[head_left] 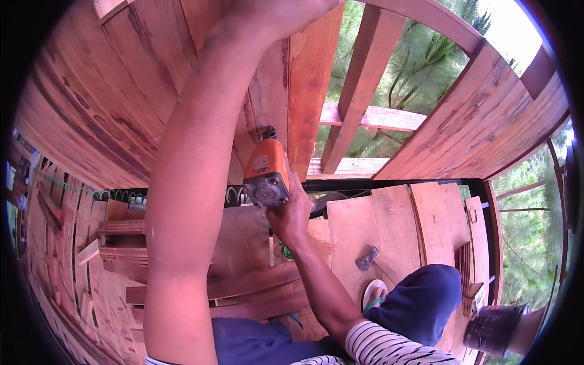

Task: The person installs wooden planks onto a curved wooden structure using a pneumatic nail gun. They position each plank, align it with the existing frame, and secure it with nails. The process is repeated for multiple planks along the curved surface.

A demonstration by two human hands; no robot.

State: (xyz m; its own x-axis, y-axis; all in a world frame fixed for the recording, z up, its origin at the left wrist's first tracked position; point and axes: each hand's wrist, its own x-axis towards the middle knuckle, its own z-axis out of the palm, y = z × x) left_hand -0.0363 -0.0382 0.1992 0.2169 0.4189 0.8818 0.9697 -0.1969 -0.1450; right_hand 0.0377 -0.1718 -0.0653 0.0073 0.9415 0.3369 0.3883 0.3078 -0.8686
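In my right hand [293, 210] is an orange nail gun [271, 170] with a dark, worn end cap, my fingers closed round its grip. The tool's dark nose points up at the wall of upright wooden boards and meets it near a board seam. Stretched up across the wall, my left arm ends in my left hand [292, 15] at the top edge, near the upper part of a reddish-brown board [313, 91]. That hand is cut off by the picture's edge, so its fingers are hidden. The board borders the open part of the frame.
Wooden studs [365, 79] cross the opening, with trees behind. A hammer [367, 258] lies on the plywood floor [353, 228] near my sandalled foot. Loose planks [261, 283] lie below my arms. A dark bucket [496, 328] stands at lower right, and a coiled hose [234, 194] runs along the wall's base.
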